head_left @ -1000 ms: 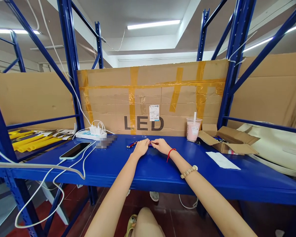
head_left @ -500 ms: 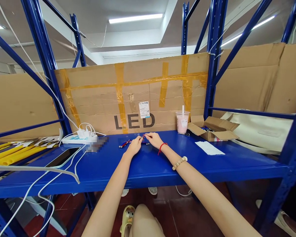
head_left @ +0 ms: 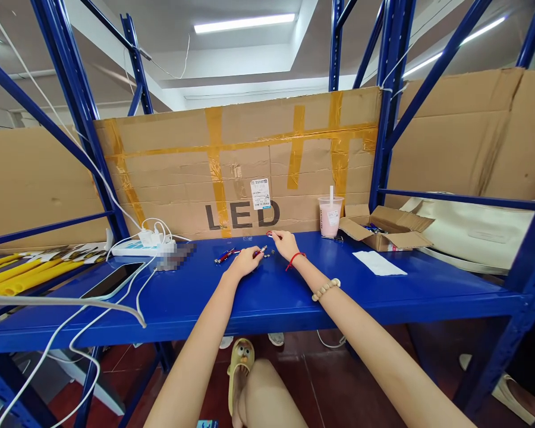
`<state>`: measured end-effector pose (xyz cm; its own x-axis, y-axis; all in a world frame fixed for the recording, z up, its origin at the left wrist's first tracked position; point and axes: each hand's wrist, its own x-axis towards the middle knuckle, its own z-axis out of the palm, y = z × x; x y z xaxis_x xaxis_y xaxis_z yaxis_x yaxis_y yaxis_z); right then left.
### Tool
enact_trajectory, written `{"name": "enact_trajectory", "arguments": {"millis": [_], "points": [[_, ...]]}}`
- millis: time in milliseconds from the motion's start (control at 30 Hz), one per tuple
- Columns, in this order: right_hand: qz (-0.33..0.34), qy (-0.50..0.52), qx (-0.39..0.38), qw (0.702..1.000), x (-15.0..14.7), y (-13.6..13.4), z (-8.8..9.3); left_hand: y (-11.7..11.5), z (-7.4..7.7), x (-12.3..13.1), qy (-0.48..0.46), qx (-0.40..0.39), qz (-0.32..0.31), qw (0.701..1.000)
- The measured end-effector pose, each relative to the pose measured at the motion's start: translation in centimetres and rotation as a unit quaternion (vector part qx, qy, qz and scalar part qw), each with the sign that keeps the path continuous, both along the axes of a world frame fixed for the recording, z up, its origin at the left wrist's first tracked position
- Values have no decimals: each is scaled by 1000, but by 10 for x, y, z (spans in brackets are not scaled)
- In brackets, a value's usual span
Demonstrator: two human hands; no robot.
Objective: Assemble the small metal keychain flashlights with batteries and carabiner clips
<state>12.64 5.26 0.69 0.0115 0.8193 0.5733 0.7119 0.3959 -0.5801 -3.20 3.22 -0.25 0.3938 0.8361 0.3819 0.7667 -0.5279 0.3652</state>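
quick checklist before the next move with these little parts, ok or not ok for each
1. Left hand gripping the slim part: ok, its silvery end pokes out past the fingers.
2. Right hand pinching the small reddish piece: ok, held apart from the left hand.
3. Tiny loose bits contained: not ok, they lie loose on the blue tabletop.
4. All pieces accounted for: cannot tell, too small to count.
5. Pink drink upright and away from both hands: ok.
6. Phone away from both hands: ok, far to the left.
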Motion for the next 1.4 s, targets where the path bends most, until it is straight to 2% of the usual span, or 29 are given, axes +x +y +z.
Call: {"name": "enact_trajectory", "arguments": {"millis": [233,467,633,733,967,1100,1400], "points": [[-123,0,-91,988,13,-5,3,0,0,-3,12,4,18,1000],[-144,-35,-181,972,15,-3,-1,1,0,-3,14,2,14,1000],[-166,-61,-215,960,16,-3,-2,-1,0,-3,14,-10,30,999],[-177,-67,-217,958,16,-5,-1,-3,1,-3,12,-21,34,999],[-208,-23,-124,970,22,-9,4,-4,1,-3,22,-10,45,999],[-196,-8,-151,969,29,-3,3,-5,1,-3,17,-11,46,999],[-118,-82,-208,968,24,2,-5,-1,0,-3,23,-3,42,999]]}}
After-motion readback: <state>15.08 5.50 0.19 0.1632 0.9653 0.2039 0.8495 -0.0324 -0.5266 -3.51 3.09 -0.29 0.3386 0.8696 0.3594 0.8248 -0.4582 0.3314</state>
